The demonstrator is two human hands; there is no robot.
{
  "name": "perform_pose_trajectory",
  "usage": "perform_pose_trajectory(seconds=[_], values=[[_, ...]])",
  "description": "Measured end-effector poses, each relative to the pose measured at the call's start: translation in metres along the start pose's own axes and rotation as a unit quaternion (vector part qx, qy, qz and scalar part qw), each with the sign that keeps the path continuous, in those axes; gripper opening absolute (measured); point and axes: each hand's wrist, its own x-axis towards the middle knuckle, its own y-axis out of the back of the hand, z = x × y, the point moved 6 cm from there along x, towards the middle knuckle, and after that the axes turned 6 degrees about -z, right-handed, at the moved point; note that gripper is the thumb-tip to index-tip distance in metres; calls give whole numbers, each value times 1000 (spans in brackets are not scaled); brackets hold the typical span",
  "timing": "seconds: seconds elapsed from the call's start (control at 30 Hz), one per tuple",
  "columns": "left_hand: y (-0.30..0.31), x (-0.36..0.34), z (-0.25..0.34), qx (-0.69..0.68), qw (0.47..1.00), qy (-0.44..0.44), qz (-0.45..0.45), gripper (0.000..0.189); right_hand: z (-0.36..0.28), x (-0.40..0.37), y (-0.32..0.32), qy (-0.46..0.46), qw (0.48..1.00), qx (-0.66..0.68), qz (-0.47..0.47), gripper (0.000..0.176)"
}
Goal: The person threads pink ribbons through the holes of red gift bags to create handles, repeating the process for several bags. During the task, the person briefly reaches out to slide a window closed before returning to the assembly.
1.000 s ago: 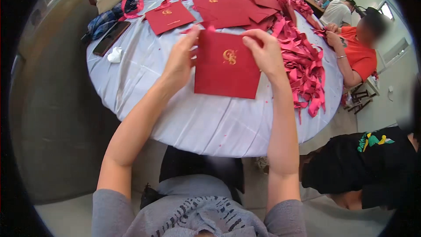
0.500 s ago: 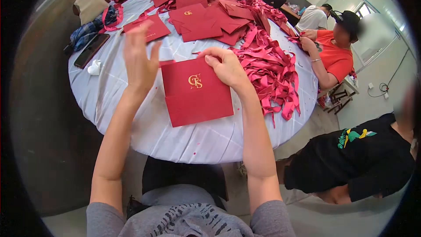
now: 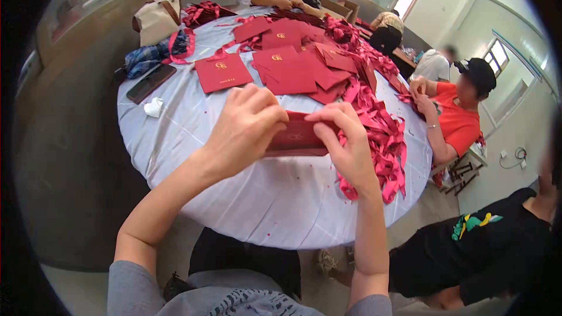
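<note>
A red paper bag (image 3: 297, 136) with a faint logo is held up over the near part of the table, tilted so that its face looks foreshortened. My left hand (image 3: 249, 129) pinches its upper left edge with bent fingers. At the upper right edge, my right hand (image 3: 346, 143) grips it between thumb and fingers. Just beyond lies a flat red bag (image 3: 222, 76) with a gold logo. Behind my hands spreads a pile of similar red bags (image 3: 287, 73). Loose pink-red ribbons (image 3: 383, 155) are heaped beside my right hand.
The round table wears a white cloth (image 3: 234, 213). At left are a phone (image 3: 151, 83), crumpled white tissue (image 3: 154, 107), blue plaid cloth (image 3: 146, 58) and a cream handbag (image 3: 158, 20). Other people sit around, including one in orange (image 3: 459, 114) and one in black (image 3: 468, 251).
My left hand has come down from the air to grip the bag. The bag has tipped from facing me to a foreshortened angle, and the view has shifted upward.
</note>
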Motion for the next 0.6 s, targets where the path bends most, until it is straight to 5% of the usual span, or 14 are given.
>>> perform_pose_trajectory(seconds=[0.1,0.3,0.6], values=[[-11,-5,6,48,998,-49,14,17,1,-9,-4,47,995,-77,-37,11],[-18,-1,8,105,993,-50,26,16,8,-3,-5,50,996,-64,45,5],[-21,6,-2,111,993,-8,-27,15,22,-5,0,32,998,-36,37,5]])
